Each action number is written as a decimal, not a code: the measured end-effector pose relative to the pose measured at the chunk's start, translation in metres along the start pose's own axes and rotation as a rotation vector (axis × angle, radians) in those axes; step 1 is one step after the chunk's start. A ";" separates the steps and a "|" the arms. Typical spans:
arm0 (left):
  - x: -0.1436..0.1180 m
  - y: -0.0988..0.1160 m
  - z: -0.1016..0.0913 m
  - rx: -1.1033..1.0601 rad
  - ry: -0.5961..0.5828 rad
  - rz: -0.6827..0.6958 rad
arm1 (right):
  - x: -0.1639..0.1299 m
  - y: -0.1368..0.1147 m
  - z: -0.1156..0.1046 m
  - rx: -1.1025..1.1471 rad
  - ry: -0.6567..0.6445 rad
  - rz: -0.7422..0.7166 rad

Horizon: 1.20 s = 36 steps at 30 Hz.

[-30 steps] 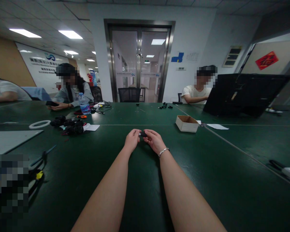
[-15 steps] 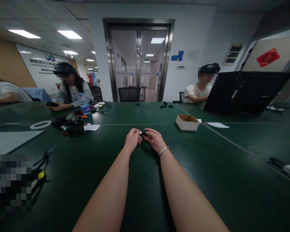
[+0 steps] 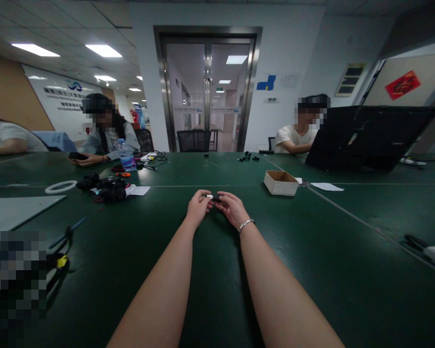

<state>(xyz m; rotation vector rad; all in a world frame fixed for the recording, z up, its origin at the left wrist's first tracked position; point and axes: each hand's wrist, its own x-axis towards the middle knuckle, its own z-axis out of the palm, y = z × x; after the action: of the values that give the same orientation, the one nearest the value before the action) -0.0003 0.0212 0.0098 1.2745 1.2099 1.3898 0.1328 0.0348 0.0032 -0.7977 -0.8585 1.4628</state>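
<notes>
Both arms stretch out from the bottom of the frame and meet just above centre, over the dark green worktop (image 3: 311,270). The left hand (image 3: 197,207) and the right hand (image 3: 232,209) face each other, fingertips pinched together on a small black part with a silvery end (image 3: 213,197), which sits right between them at the centre of the frame, held just above the surface. Each hand grips one end; what the part is exactly is too small to tell. A silver bracelet (image 3: 245,224) circles the right wrist.

Right of the hands, a little higher in the frame, stands an open cardboard box (image 3: 280,183), with a sheet of white paper (image 3: 326,187) beyond it. Left of centre lies a heap of black parts (image 3: 105,188), a white ring (image 3: 60,186) beside it, and a water bottle (image 3: 126,155) behind. At the lower left, a grey flat panel (image 3: 14,210) and some cables with a yellow bit (image 3: 60,261).

A person in a grey top (image 3: 107,137) sits at upper left, another in a white shirt (image 3: 293,137) at upper right beside a large black open case (image 3: 366,140). Glass doors (image 3: 208,92) fill the top centre.
</notes>
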 end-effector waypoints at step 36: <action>0.003 -0.007 -0.004 -0.032 -0.018 0.100 | 0.001 -0.001 0.001 0.017 0.029 0.019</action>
<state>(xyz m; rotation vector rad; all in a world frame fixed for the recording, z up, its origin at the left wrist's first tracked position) -0.0048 0.0246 0.0037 1.3376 1.1205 1.4603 0.1326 0.0353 0.0044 -0.8146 -0.8176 1.4703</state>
